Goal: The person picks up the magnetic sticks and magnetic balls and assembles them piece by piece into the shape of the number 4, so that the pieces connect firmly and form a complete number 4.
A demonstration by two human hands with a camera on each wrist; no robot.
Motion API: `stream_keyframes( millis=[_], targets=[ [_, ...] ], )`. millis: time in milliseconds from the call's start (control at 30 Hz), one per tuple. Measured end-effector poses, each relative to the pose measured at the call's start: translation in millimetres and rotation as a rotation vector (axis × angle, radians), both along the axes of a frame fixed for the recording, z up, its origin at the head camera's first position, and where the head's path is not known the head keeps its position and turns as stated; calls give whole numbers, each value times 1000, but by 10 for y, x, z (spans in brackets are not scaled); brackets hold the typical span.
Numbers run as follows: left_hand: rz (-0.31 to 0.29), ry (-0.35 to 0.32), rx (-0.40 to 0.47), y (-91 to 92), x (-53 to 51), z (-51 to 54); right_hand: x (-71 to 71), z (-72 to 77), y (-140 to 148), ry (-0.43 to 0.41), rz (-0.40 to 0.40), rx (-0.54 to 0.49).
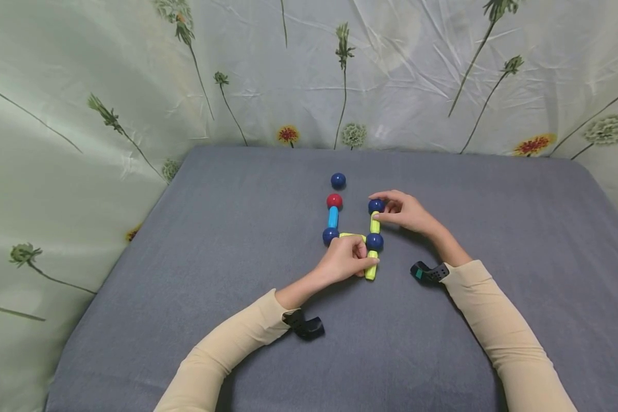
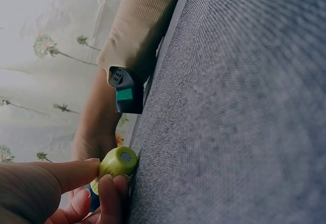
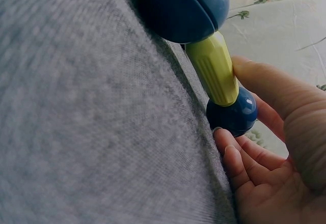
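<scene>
Yellow-green building rods and blue balls lie joined in an H-like shape on the grey surface. My left hand (image 1: 342,260) pinches the near yellow-green rod (image 1: 371,272) between thumb and fingers; a grey disc shows in its end (image 2: 125,157). That rod meets the middle blue ball (image 1: 375,242). Beyond it runs another yellow-green rod (image 3: 214,71), topped by the far blue ball (image 3: 232,113). My right hand (image 1: 404,212) holds this far ball with its fingers around it, the thumb against the rod. Part of the crossing rod (image 1: 351,235) is hidden by my left hand.
On the left side, a blue ball (image 1: 331,236) joins a light blue rod (image 1: 333,217) with a red ball (image 1: 334,200) at its far end. A separate blue ball (image 1: 338,181) lies just beyond. Flower-patterned cloth (image 1: 298,68) hangs behind the grey surface (image 1: 211,229).
</scene>
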State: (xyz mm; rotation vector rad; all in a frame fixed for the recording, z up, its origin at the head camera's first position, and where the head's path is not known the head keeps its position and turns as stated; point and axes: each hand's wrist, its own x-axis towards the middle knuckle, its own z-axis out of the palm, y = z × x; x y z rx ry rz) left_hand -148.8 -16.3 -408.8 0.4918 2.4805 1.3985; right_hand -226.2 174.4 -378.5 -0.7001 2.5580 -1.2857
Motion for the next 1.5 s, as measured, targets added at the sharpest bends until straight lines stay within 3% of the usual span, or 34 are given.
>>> stream_keyframes(
  millis=[300,533,700,1200,1500],
  targets=[
    [26,-29,13,24,7,0,-4,-21,7,13,-3,-16],
    [38,-14,18,35,4,17,-7,-14,8,20,-2,-12],
    [24,-9,17,29,0,14,-9,0,3,7,-1,-4],
    [-13,-74,24,-10,27,67,-21,-16,3,-15,0,-10],
    [-19,-20,39,-90,-12,87,-14,-21,9,-17,1,-15]
  ],
)
